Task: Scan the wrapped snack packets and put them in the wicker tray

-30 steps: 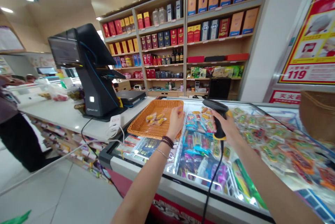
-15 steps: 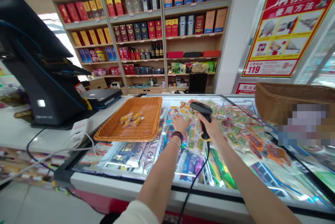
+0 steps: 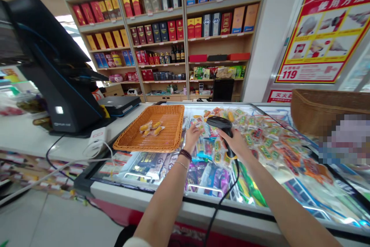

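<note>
The left hand [image 3: 193, 137], no longer spread over the packets [image 3: 217, 146], is curling its fingers nearer the basket [image 3: 175, 131], perhaps pinching one; I cannot tell. The right hand [image 3: 237, 143] is gripping the scanner [image 3: 220, 122]. Wrapped snacks [image 3: 156, 125] are lying inside the basket.

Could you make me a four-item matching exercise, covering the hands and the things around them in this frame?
1. Black scanner
2. Left hand
3. Orange wicker tray
4. Poster

A. Wrapped yellow snacks lie inside it
B. Red and yellow, at the picture's upper right
C. Held in the right hand
D. Between tray and scanner in the picture

Pairs: 1-C, 2-D, 3-A, 4-B
</note>
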### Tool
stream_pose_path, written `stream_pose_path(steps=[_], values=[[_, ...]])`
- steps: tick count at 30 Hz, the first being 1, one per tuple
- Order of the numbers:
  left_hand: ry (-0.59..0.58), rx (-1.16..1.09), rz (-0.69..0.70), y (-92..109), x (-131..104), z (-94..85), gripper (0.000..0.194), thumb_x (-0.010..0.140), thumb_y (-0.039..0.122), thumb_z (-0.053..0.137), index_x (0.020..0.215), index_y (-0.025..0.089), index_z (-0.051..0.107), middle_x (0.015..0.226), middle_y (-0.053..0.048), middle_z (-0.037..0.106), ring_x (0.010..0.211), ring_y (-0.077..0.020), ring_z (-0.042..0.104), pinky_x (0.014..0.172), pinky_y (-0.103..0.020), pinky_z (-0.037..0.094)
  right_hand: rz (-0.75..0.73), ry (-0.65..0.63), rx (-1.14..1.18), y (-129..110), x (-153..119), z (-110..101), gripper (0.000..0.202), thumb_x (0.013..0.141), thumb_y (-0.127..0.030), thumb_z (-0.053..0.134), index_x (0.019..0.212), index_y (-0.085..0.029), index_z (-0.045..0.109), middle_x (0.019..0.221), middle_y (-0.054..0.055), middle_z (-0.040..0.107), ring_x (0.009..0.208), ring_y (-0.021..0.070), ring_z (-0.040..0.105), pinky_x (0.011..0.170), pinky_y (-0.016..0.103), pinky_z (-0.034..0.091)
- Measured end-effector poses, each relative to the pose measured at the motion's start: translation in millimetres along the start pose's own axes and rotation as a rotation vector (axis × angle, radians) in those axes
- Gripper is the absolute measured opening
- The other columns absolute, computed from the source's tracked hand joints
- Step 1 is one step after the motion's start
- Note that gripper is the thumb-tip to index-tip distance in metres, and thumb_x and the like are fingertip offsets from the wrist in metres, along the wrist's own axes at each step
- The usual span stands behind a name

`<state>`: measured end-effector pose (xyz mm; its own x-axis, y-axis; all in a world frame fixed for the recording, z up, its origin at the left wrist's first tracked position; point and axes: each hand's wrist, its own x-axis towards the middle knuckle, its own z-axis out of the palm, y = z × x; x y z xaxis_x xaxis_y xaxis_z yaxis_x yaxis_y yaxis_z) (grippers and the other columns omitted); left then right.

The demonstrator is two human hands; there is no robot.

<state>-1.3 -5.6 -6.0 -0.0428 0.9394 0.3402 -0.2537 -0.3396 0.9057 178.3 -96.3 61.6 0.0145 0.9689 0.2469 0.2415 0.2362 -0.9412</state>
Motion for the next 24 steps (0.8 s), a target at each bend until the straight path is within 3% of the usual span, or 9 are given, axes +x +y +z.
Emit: stream_pose_path(steps=[9,24], values=[[-0.049,-0.089,0.022,7,-5,-7.4,0.047,0.066,0.040,0.089,0.103,0.016,0.073,0.111,-0.014,0.075,0.107,-0.0273,0.069,0.101,-0.044,0.051,-0.017,-0.058,-0.228,-11,-16,4,0.043,0.081,-0.064,0.060,0.065,-0.025,0.052,0.040,0.000,0.056,0.037,0.0154,0.052,0.048,0.029,0.042],[-0.053,-0.055,0.028,14,-9,-2.4,0.042,0.066,0.037,0.088,0.100,0.015,0.074,0.105,-0.013,0.077,0.102,-0.0264,0.071,0.096,-0.042,0.054,-0.014,-0.035,-0.279,-12,-19,6,0.041,0.082,-0.061,0.060,0.062,-0.026,0.052,0.039,0.000,0.055,0.036,0.0178,0.051,0.047,0.030,0.041]])
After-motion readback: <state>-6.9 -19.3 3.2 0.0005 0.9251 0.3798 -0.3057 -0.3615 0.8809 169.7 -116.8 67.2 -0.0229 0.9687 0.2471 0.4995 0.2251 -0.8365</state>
